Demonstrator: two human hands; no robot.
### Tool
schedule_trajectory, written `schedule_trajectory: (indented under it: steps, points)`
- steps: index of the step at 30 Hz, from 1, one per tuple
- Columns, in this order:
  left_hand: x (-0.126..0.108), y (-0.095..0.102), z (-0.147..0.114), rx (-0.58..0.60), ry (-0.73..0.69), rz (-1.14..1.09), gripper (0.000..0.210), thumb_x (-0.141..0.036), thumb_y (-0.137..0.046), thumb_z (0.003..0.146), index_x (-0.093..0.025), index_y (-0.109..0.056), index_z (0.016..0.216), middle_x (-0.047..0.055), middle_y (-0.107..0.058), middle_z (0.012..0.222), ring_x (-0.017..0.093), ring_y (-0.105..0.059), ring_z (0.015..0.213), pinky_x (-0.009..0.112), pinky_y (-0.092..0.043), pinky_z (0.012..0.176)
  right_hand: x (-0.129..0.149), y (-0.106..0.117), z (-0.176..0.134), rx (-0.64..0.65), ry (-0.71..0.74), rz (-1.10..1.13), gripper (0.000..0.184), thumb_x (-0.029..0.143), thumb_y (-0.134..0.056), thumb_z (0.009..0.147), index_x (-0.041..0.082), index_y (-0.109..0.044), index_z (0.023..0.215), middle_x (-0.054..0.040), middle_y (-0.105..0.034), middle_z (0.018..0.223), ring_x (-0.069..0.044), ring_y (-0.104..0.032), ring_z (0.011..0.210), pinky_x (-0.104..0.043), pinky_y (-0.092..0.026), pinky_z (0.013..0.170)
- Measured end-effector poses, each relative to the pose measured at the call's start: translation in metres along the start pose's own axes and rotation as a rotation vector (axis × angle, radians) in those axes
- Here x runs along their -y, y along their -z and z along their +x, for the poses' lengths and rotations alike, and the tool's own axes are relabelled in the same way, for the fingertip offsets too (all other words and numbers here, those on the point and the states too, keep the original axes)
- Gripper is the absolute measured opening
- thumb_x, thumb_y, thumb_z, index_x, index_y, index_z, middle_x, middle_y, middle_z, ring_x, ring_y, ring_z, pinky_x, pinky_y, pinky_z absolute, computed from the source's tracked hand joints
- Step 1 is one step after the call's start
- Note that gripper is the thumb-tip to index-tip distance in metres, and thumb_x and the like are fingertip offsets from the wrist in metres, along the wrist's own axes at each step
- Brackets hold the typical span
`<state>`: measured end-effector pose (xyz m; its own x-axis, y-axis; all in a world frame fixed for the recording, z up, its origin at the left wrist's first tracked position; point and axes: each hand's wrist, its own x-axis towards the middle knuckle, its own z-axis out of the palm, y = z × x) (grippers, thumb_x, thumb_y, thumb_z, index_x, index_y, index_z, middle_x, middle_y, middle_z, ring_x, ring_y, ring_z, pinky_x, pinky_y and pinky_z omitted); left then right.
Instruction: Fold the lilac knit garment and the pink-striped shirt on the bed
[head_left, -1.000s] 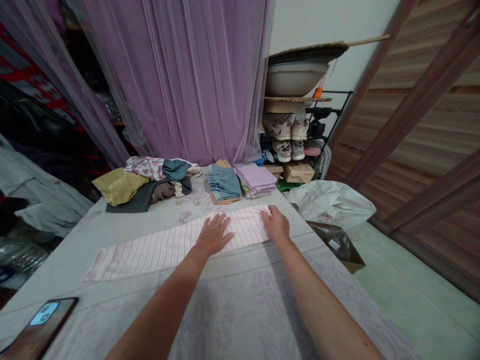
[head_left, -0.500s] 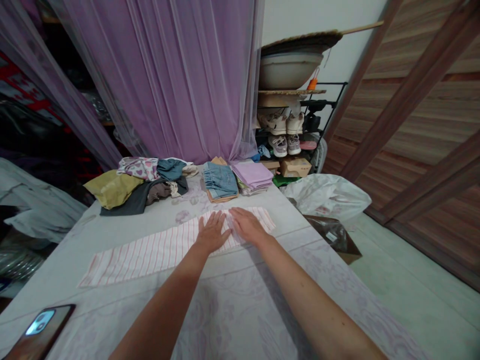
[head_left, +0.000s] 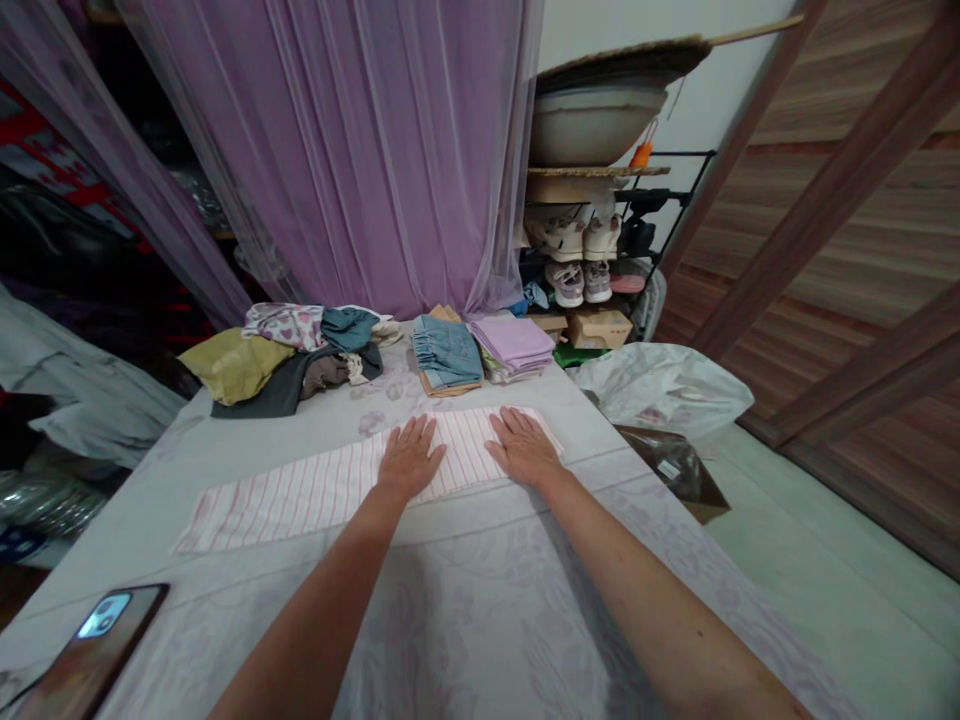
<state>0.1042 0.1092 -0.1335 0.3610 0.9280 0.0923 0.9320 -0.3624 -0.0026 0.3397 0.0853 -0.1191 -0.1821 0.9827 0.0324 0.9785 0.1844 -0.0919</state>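
Observation:
A long, folded white cloth garment with pink stripes (head_left: 292, 495) lies flat across the bed-like surface (head_left: 465, 610), slanting from lower left to upper right. My left hand (head_left: 409, 460) rests palm down on its middle, fingers spread. Toward its right end my right hand (head_left: 523, 447) also lies flat, fingers apart. A short stretch of striped cloth shows between the two hands. Whether it is trousers or another garment I cannot tell.
Behind the cloth stand folded denim (head_left: 448, 352) and a lilac folded stack (head_left: 514, 343). A loose clothes heap (head_left: 289, 360) lies at back left, a phone (head_left: 101, 640) at front left. Purple curtains (head_left: 337, 150) hang behind; a shoe rack (head_left: 600, 240) and plastic bag (head_left: 667, 390) are at right.
My hands have spread apart along the striped cloth, the right one moving right and the left slightly left. The whole view has shifted a little.

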Motion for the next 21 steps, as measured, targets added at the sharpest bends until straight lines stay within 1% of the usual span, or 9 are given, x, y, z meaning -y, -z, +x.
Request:
schedule_trajectory:
  steps: [5,7,10,12,15,18,21]
  points:
    - [0.028,0.006,-0.023,-0.013,-0.026,-0.002,0.056,-0.043,-0.029,0.098,-0.017,-0.042,0.146,0.01,-0.039,0.154,0.027,-0.034,0.143,0.048,-0.029,0.116,0.002,-0.001,-0.001,-0.021,0.006,0.007,0.059,0.048,-0.032,0.099,0.016,-0.038,0.148,-0.0136,-0.031,0.157,-0.027,-0.025,0.145,-0.041,-0.018,0.116]
    - [0.036,0.012,-0.034,-0.042,-0.049,-0.012,0.054,-0.041,-0.031,0.098,-0.016,-0.046,0.144,0.011,-0.041,0.153,0.027,-0.034,0.143,0.047,-0.027,0.118,0.002,0.0,-0.002,-0.019,0.0,0.008,0.059,0.047,-0.033,0.099,0.016,-0.038,0.148,-0.014,-0.031,0.157,-0.027,-0.026,0.145,-0.042,-0.019,0.116]
    - [0.05,0.023,-0.055,-0.105,-0.074,-0.046,0.05,-0.037,-0.031,0.098,-0.018,-0.052,0.139,0.008,-0.047,0.149,0.025,-0.036,0.142,0.047,-0.023,0.119,0.0,-0.002,-0.002,-0.031,0.004,0.002,0.057,0.046,-0.034,0.098,0.017,-0.039,0.147,-0.0137,-0.034,0.156,-0.027,-0.028,0.144,-0.042,-0.02,0.115]
    - [0.065,0.028,-0.072,-0.113,-0.022,-0.076,0.049,-0.035,-0.029,0.098,-0.02,-0.054,0.137,0.007,-0.053,0.144,0.024,-0.04,0.139,0.045,-0.025,0.119,-0.001,-0.002,-0.002,-0.054,0.015,-0.003,0.055,0.045,-0.036,0.098,0.019,-0.04,0.147,-0.0127,-0.036,0.155,-0.026,-0.03,0.142,-0.042,-0.021,0.114]
    - [0.095,0.031,-0.098,-0.093,0.137,-0.084,0.049,-0.032,-0.027,0.098,-0.021,-0.056,0.135,0.007,-0.056,0.141,0.024,-0.043,0.137,0.045,-0.031,0.116,0.005,-0.002,-0.002,-0.086,0.005,-0.025,0.052,0.04,-0.038,0.097,0.019,-0.043,0.145,-0.0125,-0.041,0.152,-0.026,-0.034,0.14,-0.042,-0.023,0.113]
    - [0.123,0.027,-0.118,-0.076,0.248,-0.023,0.047,-0.034,-0.035,0.096,-0.024,-0.054,0.137,0.008,-0.049,0.147,0.029,-0.041,0.139,0.052,-0.031,0.114,0.028,0.001,-0.003,-0.129,-0.01,-0.024,0.051,0.038,-0.039,0.096,0.02,-0.045,0.143,-0.0118,-0.04,0.152,-0.027,-0.033,0.14,-0.046,-0.02,0.114]
    - [0.135,0.024,-0.127,-0.047,0.291,0.034,0.048,-0.036,-0.041,0.094,-0.025,-0.051,0.14,0.01,-0.042,0.152,0.031,-0.036,0.141,0.055,-0.03,0.113,0.06,0.001,-0.005,-0.135,0.056,0.02,0.052,0.04,-0.039,0.097,0.022,-0.042,0.145,-0.0109,-0.033,0.156,-0.027,-0.027,0.144,-0.051,-0.016,0.116]
